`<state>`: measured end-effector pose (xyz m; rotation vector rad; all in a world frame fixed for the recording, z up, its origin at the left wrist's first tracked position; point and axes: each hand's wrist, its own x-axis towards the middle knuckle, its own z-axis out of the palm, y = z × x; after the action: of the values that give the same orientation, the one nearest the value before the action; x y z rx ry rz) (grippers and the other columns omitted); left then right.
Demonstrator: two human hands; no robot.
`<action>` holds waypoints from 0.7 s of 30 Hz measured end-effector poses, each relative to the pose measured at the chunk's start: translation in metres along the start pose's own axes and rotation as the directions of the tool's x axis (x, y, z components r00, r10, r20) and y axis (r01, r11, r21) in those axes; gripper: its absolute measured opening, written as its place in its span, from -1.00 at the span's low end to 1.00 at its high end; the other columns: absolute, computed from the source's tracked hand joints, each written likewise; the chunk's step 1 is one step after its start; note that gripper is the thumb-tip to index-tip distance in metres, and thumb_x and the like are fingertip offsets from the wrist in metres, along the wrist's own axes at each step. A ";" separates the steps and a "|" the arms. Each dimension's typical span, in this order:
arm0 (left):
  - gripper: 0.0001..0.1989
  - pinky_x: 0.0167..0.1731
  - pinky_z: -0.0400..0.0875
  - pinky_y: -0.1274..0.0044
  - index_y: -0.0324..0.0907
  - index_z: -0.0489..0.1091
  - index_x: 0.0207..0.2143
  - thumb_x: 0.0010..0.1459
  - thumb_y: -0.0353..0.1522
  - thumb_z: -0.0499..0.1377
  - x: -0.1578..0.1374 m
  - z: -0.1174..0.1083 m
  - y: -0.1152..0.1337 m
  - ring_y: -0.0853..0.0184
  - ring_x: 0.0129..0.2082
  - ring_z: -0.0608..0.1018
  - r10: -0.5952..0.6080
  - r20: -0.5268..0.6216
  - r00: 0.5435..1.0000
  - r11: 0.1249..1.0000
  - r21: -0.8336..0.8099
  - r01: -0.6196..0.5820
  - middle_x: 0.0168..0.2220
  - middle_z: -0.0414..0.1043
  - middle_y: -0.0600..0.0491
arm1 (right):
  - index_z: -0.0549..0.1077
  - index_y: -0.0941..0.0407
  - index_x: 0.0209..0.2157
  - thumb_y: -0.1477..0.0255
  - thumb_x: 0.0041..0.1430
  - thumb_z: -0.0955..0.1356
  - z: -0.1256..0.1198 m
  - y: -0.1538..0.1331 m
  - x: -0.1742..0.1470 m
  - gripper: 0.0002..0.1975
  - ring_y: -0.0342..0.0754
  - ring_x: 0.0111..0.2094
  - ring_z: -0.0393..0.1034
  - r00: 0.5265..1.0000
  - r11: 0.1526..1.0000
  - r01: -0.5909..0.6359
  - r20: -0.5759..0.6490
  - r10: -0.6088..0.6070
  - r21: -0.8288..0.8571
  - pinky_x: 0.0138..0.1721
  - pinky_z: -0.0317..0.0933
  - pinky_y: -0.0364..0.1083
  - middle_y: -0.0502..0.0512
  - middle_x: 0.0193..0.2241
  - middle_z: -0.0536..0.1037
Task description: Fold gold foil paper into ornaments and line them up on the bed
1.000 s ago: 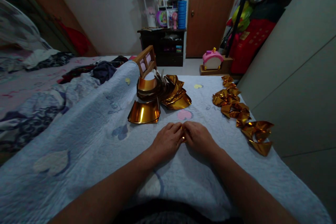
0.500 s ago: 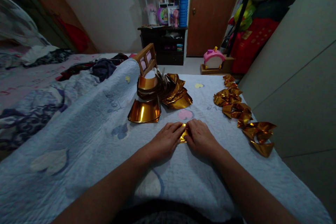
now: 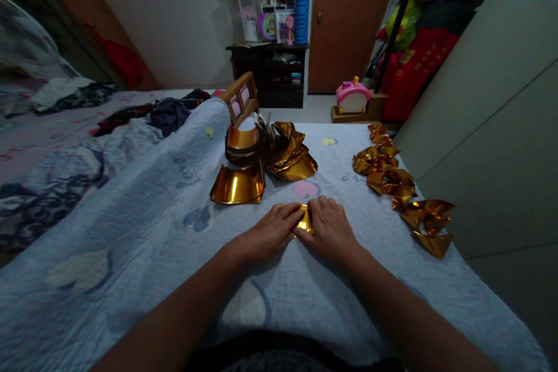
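A small piece of gold foil paper lies on the light blue quilt, partly covered by my hands. From its left side my left hand presses on it, fingers close together. My right hand holds the right side, its thumb reaching across the near edge. Beyond my hands lie stacked, curved sheets of gold foil paper, with more fanned out behind. To the right runs a row of folded gold foil pieces along the quilt's edge.
The quilt spreads under everything. A small wooden chair back rises behind the foil stack. A pale cabinet borders the right side. A dark shelf unit and a pink toy stand farther off.
My right thumb has slid left and nearer to me along the foil's near edge, exposing more of its surface. My left hand stays nearly in place. The view has shifted slightly.
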<state>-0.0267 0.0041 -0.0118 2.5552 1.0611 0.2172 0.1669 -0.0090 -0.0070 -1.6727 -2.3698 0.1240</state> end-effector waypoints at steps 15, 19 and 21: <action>-0.51 0.28 0.23 0.20 -0.11 0.18 0.32 0.36 -0.40 0.03 0.001 -0.006 0.004 0.13 0.31 0.25 0.019 0.012 1.000 1.000 -0.009 -0.019 0.34 0.19 -0.14 | 0.25 0.15 0.24 0.03 -0.04 0.50 0.007 0.039 -0.001 -0.10 0.38 0.24 0.16 0.997 0.994 -0.078 0.009 0.078 0.081 0.18 0.03 0.29 0.44 0.25 0.28; -0.50 0.28 0.23 0.24 -0.12 0.16 0.32 0.34 -0.43 0.02 0.000 -0.008 0.005 0.14 0.32 0.23 0.006 0.020 1.000 1.000 0.005 -0.006 0.35 0.17 -0.13 | 0.20 0.13 0.30 0.11 -0.07 0.52 0.006 0.049 0.000 -0.05 0.40 0.29 0.12 0.993 0.990 -0.102 0.062 0.096 0.100 0.21 0.04 0.32 0.45 0.29 0.24; -0.49 0.28 0.24 0.24 -0.09 0.15 0.32 0.34 -0.43 0.01 0.000 -0.009 0.006 0.15 0.31 0.25 0.006 0.015 1.000 1.000 0.012 -0.007 0.35 0.18 -0.11 | 0.19 0.08 0.32 0.14 -0.09 0.53 0.006 0.054 0.001 -0.04 0.41 0.30 0.12 0.993 0.990 -0.100 0.068 0.093 0.104 0.20 0.06 0.34 0.42 0.30 0.24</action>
<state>-0.0251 0.0021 -0.0014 2.5672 1.0517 0.1933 0.2152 0.0105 -0.0238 -1.7567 -2.2822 0.3200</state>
